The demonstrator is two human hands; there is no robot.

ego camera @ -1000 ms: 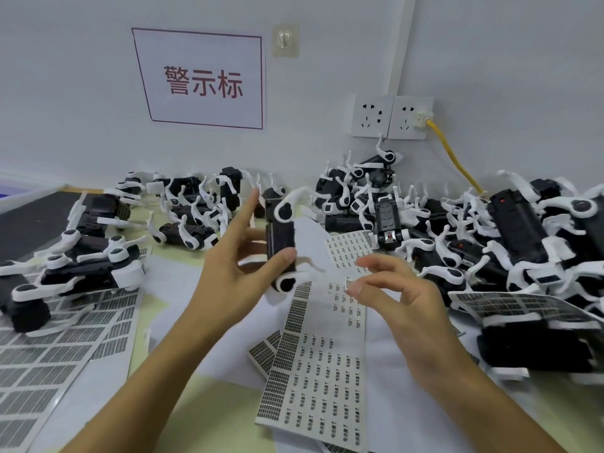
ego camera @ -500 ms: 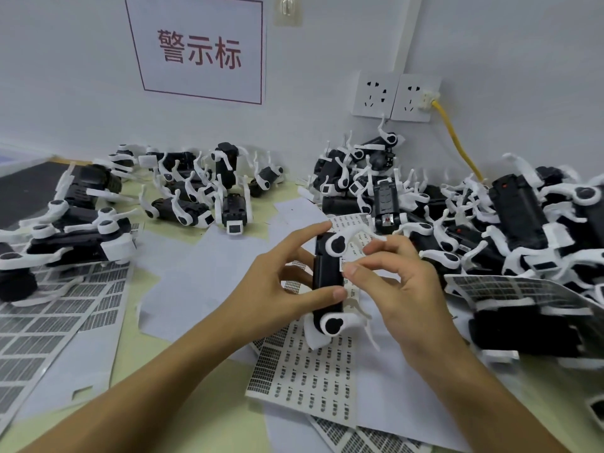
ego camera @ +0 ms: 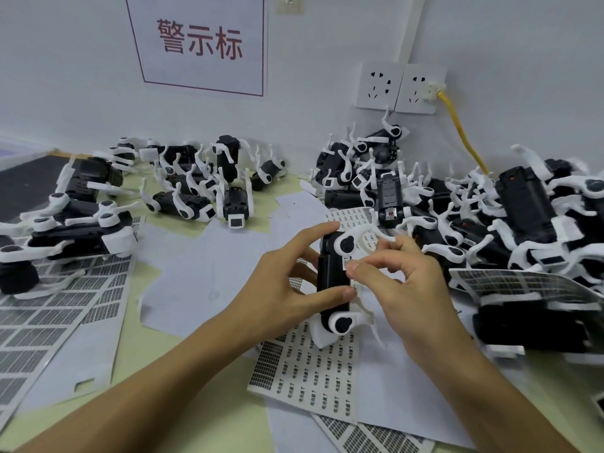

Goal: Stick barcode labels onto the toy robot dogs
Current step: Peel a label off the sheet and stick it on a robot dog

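2 hands meet over the label sheet at the middle of my view. My left hand [ego camera: 284, 282] grips the toy robot dog [ego camera: 333, 282] around its black body, index finger stretched over the top end and thumb pressed against the lower side, so the body stands nearly upright above the table [ego camera: 157, 348]. The dog is a black block with white legs and round black joints at top and bottom; its lower white leg rests close on the label sheet [ego camera: 310, 380]. Just right of it, my right hand [ego camera: 408, 286] has thumb and index finger pinched together on a small white barcode label [ego camera: 347, 263] against the side of the dog's body; the print on it is too small to read. The remaining fingers curl loosely behind the upper white leg.

Left of the hands lie a group of dogs [ego camera: 196, 188] and grey sheets [ego camera: 49, 322]. Right of them is a larger heap of dogs [ego camera: 490, 217], below 2 wall sockets [ego camera: 402, 86] with a yellow cable [ego camera: 464, 135].
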